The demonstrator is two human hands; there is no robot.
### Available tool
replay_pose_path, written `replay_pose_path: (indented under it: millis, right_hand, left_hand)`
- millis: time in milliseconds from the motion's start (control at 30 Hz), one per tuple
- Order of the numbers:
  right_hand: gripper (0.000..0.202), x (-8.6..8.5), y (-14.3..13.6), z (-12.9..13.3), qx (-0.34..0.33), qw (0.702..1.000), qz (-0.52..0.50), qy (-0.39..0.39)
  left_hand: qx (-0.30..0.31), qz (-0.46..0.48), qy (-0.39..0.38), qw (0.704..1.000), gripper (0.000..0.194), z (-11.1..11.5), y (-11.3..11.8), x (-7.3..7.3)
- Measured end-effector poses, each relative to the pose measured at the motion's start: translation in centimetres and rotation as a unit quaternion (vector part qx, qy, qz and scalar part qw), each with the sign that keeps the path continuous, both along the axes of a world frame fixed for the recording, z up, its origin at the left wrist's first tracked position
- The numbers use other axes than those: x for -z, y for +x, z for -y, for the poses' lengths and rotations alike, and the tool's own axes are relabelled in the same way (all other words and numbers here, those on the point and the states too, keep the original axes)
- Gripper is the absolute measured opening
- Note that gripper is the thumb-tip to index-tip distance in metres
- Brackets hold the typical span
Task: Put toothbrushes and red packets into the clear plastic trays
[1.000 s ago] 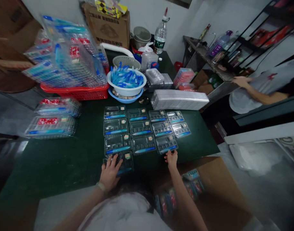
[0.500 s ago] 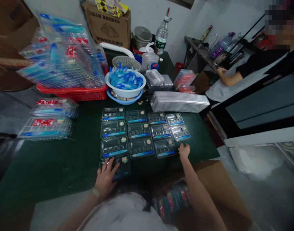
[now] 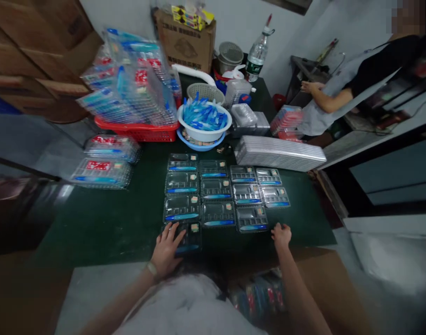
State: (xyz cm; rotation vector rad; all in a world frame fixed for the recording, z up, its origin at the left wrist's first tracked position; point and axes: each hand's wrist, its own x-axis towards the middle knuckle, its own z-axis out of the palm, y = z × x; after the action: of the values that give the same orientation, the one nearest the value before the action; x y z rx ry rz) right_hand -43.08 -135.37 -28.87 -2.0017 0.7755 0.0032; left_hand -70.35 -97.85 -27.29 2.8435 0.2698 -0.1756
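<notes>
My left hand (image 3: 166, 249) lies with fingers spread over the left part of the nearest clear plastic blister tray (image 3: 192, 237). Beyond it, several similar trays sit in rows, among them one tray (image 3: 218, 214) in the middle and another (image 3: 252, 219) to its right. Each of these has a blue pen-like piece along its front edge and a small printed piece in a top corner. My right hand (image 3: 281, 235) is just right of the front right tray, fingers curled; whether anything is between them is hidden.
A white bowl of blue pen-like pieces (image 3: 204, 123) stands behind the trays, beside a red basket (image 3: 139, 132) heaped with filled packs. Stacked clear trays (image 3: 280, 153) lie right. Filled packs (image 3: 103, 171) sit left. A cardboard box (image 3: 317, 270) is below. A co-worker (image 3: 334, 97) stands far right.
The view has swung left, so the table appears shifted right. My left hand stays on the nearest tray. My right hand has drawn slightly nearer to me, fingers still curled.
</notes>
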Motion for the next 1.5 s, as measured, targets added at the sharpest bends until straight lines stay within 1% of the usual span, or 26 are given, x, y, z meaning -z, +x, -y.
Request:
replay_pose_path:
  millis: [67, 100, 167, 233, 333, 433, 500, 567, 633, 800, 900, 967, 1033, 1133, 1233, 1300, 1367, 1433, 1500]
  right_hand:
    - [0.055, 0.4, -2.8, -0.2, -0.017, 0.999, -0.021, 0.023]
    - [0.056, 0.7, -3.9, -0.5, -0.026, 0.998, -0.029, 0.046]
    - [0.063, 1.3, -5.4, -1.4, -0.040, 0.993, -0.036, 0.102]
    - [0.071, 1.8, -5.8, -2.3, -0.050, 0.988, -0.030, 0.141]
    - [0.071, 2.0, -5.3, -3.0, -0.067, 0.987, -0.020, 0.143]
    - [0.069, 1.6, -5.4, -3.1, -0.072, 0.987, -0.025, 0.140]
    - [0.071, 1.3, -6.5, -3.4, -0.060, 0.991, -0.021, 0.120]
    - [0.073, 1.1, -8.3, -4.1, -0.056, 0.994, -0.013, 0.098]
    - [0.073, 0.9, -10.6, -5.3, -0.072, 0.993, -0.017, 0.092]
    - [0.072, 0.9, -16.6, -9.8, -0.138, 0.981, -0.055, 0.123]
    - [0.065, 1.0, -19.9, -12.3, -0.187, 0.969, -0.083, 0.139]
    - [0.057, 1.2, -21.6, -13.7, -0.225, 0.958, -0.103, 0.145]
    - [0.049, 1.5, -22.8, -14.9, -0.255, 0.950, -0.115, 0.141]
    - [0.041, 2.0, -23.2, -16.9, -0.288, 0.948, -0.093, 0.099]
    - [0.038, 2.0, -22.5, -18.9, -0.333, 0.942, -0.038, 0.006]
    - [0.040, 1.7, -21.9, -20.2, -0.378, 0.922, -0.024, -0.075]
    - [0.041, 1.3, -21.7, -21.4, -0.427, 0.893, -0.028, -0.143]
    - [0.039, 1.0, -21.8, -22.3, -0.456, 0.871, -0.032, -0.178]
    - [0.038, 0.9, -22.3, -22.9, -0.464, 0.865, -0.032, -0.189]
  left_hand:
    - [-0.026, 0.037, -0.004, 0.999, 0.073, -0.6, -0.9, -0.5]
    - [-0.040, 0.052, -0.005, 0.998, 0.071, -0.9, -1.4, -0.6]
    - [-0.068, 0.062, -0.008, 0.996, 0.070, -1.4, -2.5, -0.7]
    - [-0.098, 0.049, -0.014, 0.994, 0.072, -1.8, -3.5, -0.6]
    - [-0.131, 0.023, -0.028, 0.991, 0.078, -1.8, -4.4, -0.3]
    - [-0.131, 0.014, -0.050, 0.990, 0.079, -1.8, -4.6, 0.0]
    - [-0.131, 0.019, -0.065, 0.989, 0.077, -1.9, -4.5, 0.3]
    - [-0.132, 0.026, -0.083, 0.987, 0.078, -2.0, -4.6, 0.6]
    - [-0.132, 0.030, -0.106, 0.985, 0.082, -2.2, -4.9, 1.0]
    - [-0.124, 0.056, -0.139, 0.981, 0.087, -2.3, -6.5, 1.8]
    - [-0.137, 0.089, -0.143, 0.976, 0.081, -3.1, -8.0, 2.2]
    - [-0.160, 0.101, -0.147, 0.971, 0.074, -3.9, -9.1, 2.7]
    - [-0.192, 0.103, -0.155, 0.963, 0.066, -4.8, -10.4, 3.2]
    - [-0.224, 0.082, -0.206, 0.949, 0.053, -5.5, -11.7, 3.9]
    - [-0.225, 0.036, -0.298, 0.927, 0.046, -5.4, -11.6, 4.1]
    - [-0.221, 0.011, -0.356, 0.908, 0.048, -5.1, -10.8, 3.9]
    - [-0.219, -0.005, -0.392, 0.894, 0.051, -4.8, -9.7, 3.8]
    - [-0.224, -0.011, -0.402, 0.888, 0.052, -4.7, -8.8, 3.8]
    - [-0.229, -0.013, -0.401, 0.887, 0.053, -4.8, -8.2, 3.8]
